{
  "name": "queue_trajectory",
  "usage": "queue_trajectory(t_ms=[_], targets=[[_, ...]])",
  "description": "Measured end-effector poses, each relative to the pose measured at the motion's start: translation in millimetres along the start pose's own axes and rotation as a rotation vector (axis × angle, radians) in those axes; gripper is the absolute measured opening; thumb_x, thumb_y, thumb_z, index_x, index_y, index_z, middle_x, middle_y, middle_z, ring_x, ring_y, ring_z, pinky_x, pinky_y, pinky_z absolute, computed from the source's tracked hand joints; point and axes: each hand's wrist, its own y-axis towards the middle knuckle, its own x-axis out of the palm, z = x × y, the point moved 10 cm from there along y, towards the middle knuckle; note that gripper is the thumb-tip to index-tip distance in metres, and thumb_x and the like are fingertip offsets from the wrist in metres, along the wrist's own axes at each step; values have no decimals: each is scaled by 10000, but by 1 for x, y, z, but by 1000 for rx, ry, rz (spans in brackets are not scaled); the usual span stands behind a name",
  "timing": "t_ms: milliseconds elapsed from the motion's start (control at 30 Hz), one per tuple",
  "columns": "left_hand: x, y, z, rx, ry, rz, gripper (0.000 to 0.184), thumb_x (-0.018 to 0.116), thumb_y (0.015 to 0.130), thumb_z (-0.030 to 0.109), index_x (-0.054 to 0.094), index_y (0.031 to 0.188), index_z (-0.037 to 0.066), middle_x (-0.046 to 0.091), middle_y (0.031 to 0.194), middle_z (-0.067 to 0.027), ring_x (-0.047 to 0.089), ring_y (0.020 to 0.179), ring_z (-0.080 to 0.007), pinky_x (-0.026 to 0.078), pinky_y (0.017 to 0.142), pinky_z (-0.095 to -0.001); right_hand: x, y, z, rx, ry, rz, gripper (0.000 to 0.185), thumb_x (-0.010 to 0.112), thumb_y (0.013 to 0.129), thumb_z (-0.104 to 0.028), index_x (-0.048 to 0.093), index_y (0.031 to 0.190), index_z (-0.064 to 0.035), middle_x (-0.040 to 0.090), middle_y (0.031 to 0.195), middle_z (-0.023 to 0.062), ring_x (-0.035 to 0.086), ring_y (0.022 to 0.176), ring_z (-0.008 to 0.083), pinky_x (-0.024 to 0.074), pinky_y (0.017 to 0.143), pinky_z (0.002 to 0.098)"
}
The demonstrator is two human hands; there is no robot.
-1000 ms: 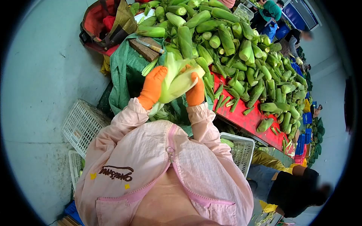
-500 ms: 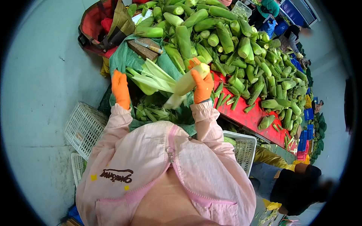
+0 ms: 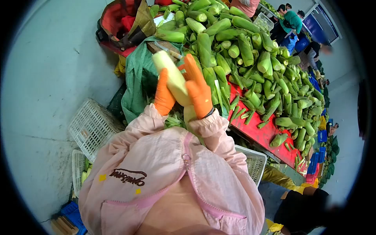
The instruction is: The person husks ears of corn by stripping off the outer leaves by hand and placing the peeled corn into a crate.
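A pale, mostly husked corn ear slants between my hands, its thick end up and to the left. My left hand, in an orange glove, is closed round the ear's left side. My right hand, gloved alike, lies against its right side with fingers stretched upward and apart. A pale strip of husk hangs below the ear by my right wrist. Behind my hands, a knife lies on a brown block, partly hidden by the ear. Loose husks lie beneath my hands.
A large heap of green corn covers much of the red table. A green sack and an open bag are at left. White crates stand on both sides. A person in dark clothes is at lower right.
The ear has swung left and upright, and its loose leafy husk no longer spreads to the left. My left hand has come in and closed on it; my right hand's fingers have straightened.
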Motion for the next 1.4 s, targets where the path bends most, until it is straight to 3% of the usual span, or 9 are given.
queue_trajectory(t_ms=[100, 367, 633, 733, 867, 1000, 1167, 1267, 1400], targets=[[-1, 2, 39, 49, -51, 67, 922, 382, 835, 769, 483, 1314, -12, 654, 1075, -214, 655, 916, -320, 527, 838, -424, -9, -18, 43, 85, -524, -67, 984, 778, 786, -282, 173, 1528, -54, 293, 1553, 151, 330, 1405, 226, 276, 1117, 303], [5, -9, 51, 58, -30, -142, 991, 400, 772, 838, 553, 1244, -20, 682, 886, -153, 619, 731, -271, 527, 681, -389, 30, -64, 104, 696, 294, -156, 718, 735, 777, 2, 423, 1420, -65, 626, 1161, 94, 616, 957, 170, 491, 860, 301], [12, -13, 49, -55, 178, -103, 924, 437, 813, 768, 560, 1225, -50, 678, 929, -171, 651, 779, -288, 537, 698, -363, 6, -60, 120, 412, -399, 21, 349, 718, 738, -128, 660, 1076, -61, 681, 834, 82, 660, 730, 218, 511, 657, 350], [24, -19, 28, -128, 846, -257, 829, 527, 847, 668, 511, 1242, -60, 659, 1022, -196, 669, 797, -263, 549, 688, -316, 20, -64, 143, 83, -1288, -322, 190, 681, 713, -245, 701, 896, -198, 677, 759, 97, 648, 672, 343, 520, 583, 447], [-67, 14, 15, -318, 60, 88, 897, 507, 836, 700, 475, 1258, -91, 655, 1008, -201, 679, 789, -297, 563, 685, -351, 47, -72, 111, -210, -1076, -595, 212, 708, 650, -271, 670, 823, -154, 647, 720, 85, 638, 652, 319, 485, 550, 453], [-129, 31, 44, -82, -141, 314, 980, 480, 793, 753, 445, 1329, -66, 518, 1322, -224, 558, 1147, -338, 470, 955, -429, 70, -71, 105, -231, -986, -656, 412, 736, 658, -319, 666, 1045, -194, 644, 783, 59, 638, 722, 286, 485, 629, 439], [-103, 19, 51, -115, -30, 234, 910, 417, 840, 744, 488, 1315, -30, 611, 1195, -210, 608, 1053, -320, 484, 908, -398, 12, -39, 130, 92, -1104, -400, 687, 773, 734, -398, 557, 1316, -104, 625, 1208, 202, 641, 1054, 297, 501, 894, 407], [-75, 6, 54, -47, 256, 82, 892, 417, 865, 715, 470, 1320, -51, 649, 1128, -198, 671, 890, -278, 522, 823, -363, -33, -28, 124, 409, -86, 80, 599, 754, 835, -225, 525, 1365, -69, 578, 1315, 147, 584, 1146, 235, 455, 985, 367], [-4, -19, 41, -56, 517, -265, 791, 721, 785, 543, 530, 1261, -59, 676, 1076, -139, 655, 955, -197, 515, 857, -319, -29, -2, 56, 145, -248, -33, 765, 784, 779, -217, 429, 1443, -81, 434, 1463, 127, 437, 1312, 227, 331, 1092, 364]])
